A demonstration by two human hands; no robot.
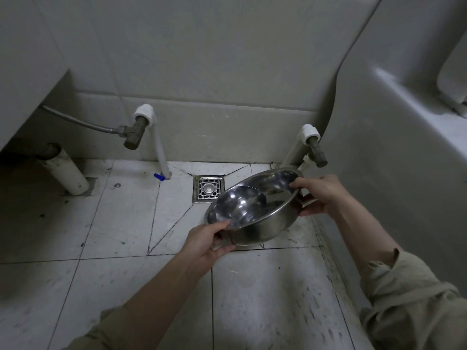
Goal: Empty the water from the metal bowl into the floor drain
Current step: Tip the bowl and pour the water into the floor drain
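By the tiled wall (pixel 202 59), a left valve (pixel 133 137) and a right valve (pixel 318 154) sat on thin white pipes (pixel 160 152); a braided hose (pixel 80 122) ran from the left one. A small blue piece (pixel 158 176) lay at that pipe's foot. A thick white pipe (pixel 68 173) rose from the stained floor (pixel 121 213).

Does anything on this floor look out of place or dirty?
A small blue piece lies at the foot of the white pipe, left of the drain. Dark smudges mark the tiles. The bowl tilts, but the left hand and right hand hold it.
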